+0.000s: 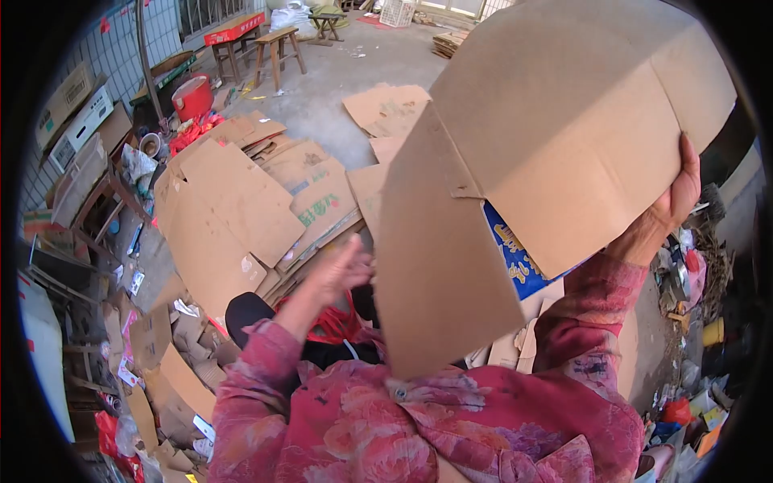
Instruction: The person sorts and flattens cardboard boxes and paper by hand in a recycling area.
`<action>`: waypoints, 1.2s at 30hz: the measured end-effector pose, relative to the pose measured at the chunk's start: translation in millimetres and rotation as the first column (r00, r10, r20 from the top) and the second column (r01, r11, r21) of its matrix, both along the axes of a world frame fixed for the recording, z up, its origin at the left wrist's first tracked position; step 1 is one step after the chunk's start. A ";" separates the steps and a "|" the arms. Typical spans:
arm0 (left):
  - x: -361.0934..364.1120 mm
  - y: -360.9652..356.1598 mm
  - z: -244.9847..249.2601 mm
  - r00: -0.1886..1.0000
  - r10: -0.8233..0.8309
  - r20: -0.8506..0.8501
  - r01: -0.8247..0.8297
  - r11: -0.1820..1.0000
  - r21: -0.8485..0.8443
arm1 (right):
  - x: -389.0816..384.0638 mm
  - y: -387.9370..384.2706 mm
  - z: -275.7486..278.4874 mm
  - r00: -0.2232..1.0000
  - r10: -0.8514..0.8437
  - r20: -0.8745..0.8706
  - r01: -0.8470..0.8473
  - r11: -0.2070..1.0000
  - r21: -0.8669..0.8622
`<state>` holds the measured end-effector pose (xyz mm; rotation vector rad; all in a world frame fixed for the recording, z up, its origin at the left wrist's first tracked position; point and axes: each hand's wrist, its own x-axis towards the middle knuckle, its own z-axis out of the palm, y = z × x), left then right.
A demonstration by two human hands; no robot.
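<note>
A large unfolded cardboard box, creased into several panels, is held up in front of my chest. My right hand grips its right edge, with the fingers partly hidden by the board. Between two flaps shows a blue printed face with yellow lettering. My left hand is beside the hanging left flap, smeared by motion, so I cannot tell how its fingers are set. Below and left of it lies a stack of flattened cardboard, some sheets bearing green print.
Torn cardboard scraps lie at the lower left. A wooden stool, a red-topped table and a red bucket stand farther back. Mixed litter lies at right; another cardboard pile is behind.
</note>
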<state>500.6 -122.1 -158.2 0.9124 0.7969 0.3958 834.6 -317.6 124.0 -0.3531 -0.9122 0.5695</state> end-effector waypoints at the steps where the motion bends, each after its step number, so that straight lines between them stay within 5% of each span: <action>1: 15.8 -16.8 3.5 0.957 -0.063 0.282 0.104 0.986 -0.132 | 0.7 1.5 4.2 0.992 0.120 0.039 -0.121 0.992 0.025; 4: 26.7 -37.0 6.7 0.759 0.130 0.638 0.236 0.859 -0.455 | 4.0 5.1 7.1 0.963 0.255 0.088 -0.256 0.967 0.003; 7: 18.2 -38.2 9.8 0.751 0.244 0.613 0.070 0.894 -0.442 | 15.4 6.6 -6.3 0.997 0.076 0.022 -0.076 0.997 0.012; 11: -9.7 -15.6 31.4 0.757 0.349 0.552 -0.073 0.885 -0.459 | 24.5 20.1 -42.0 0.989 0.117 -0.091 -0.118 0.993 -0.006; 14: -32.5 14.7 43.0 0.724 0.386 0.571 -0.190 0.908 -0.373 | 31.5 37.2 -76.7 0.926 -0.164 -0.339 0.113 0.980 -0.164; 16: -49.6 20.9 62.4 0.707 0.430 0.561 -0.274 0.898 -0.344 | 35.1 49.0 -107.1 0.926 -0.151 -0.346 0.090 0.978 -0.188; 25: -167.9 48.5 87.4 0.597 0.608 0.524 -0.691 0.721 -0.050 | -39.4 171.4 -210.8 0.767 0.045 -0.640 -0.309 0.901 -0.306; 29: -226.2 66.4 83.0 0.591 0.638 0.494 -0.751 0.659 0.048 | -86.2 254.8 -245.1 0.637 0.373 -0.675 -0.591 0.798 -0.116; 33: -286.4 99.1 67.8 0.662 0.564 0.494 -0.686 0.722 0.095 | -142.0 329.9 -276.2 0.546 0.452 -0.706 -0.692 0.718 -0.075; 36: -322.7 135.9 35.5 0.616 0.684 0.391 -0.781 0.597 0.186 | -176.4 379.3 -322.4 0.497 0.438 -0.749 -0.745 0.658 -0.109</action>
